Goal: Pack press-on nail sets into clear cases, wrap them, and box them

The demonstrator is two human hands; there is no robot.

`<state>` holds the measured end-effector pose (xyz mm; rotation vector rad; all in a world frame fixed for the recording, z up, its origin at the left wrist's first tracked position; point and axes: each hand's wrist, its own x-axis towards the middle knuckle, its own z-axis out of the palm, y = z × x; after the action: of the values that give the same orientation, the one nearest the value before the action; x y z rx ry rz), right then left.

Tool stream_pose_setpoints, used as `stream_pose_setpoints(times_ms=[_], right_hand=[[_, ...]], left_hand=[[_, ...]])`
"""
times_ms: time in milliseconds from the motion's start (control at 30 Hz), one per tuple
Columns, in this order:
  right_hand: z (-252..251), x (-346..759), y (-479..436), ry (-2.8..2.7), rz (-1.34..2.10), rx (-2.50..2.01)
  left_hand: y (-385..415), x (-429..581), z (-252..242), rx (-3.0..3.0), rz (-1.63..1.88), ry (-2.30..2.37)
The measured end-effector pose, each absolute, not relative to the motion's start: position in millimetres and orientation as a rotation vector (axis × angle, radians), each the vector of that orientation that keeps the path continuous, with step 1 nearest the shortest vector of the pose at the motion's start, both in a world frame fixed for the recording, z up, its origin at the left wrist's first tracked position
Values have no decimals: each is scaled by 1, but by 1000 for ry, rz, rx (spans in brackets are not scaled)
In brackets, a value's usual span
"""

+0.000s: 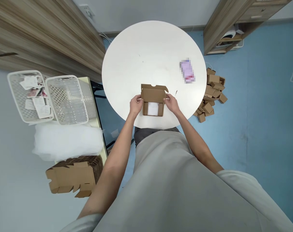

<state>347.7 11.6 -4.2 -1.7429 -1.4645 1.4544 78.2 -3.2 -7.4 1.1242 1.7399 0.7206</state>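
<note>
A small brown cardboard box [161,110] sits near the front edge of the round white table [151,48]. Its lid [153,94] stands raised, with the notched front flap at the far side. Inside lies a flat white piece [153,109]; its exact kind is unclear. My left hand [136,105] pinches the box at the left side of the lid, fingers closed. On the opposite side, my right hand [171,103] is closed in the same way at the lid's right corner. Both thumbs point inward toward the box.
A pixelated purple item [187,71] lies at the table's right. Left are two white baskets [66,100], one holding papers, a stack of white sheets [69,140] and flattened cardboard boxes [74,177]. Folded boxes [213,85] are heaped on the floor right of the table.
</note>
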Motion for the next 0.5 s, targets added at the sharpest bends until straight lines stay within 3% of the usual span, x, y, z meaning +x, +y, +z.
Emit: stream_pose_setpoints(times_ms=[500], right_hand=[[23,374,-75,-1796,1498,-1691]], left_hand=[[-115,91,5,1103,668,1712]])
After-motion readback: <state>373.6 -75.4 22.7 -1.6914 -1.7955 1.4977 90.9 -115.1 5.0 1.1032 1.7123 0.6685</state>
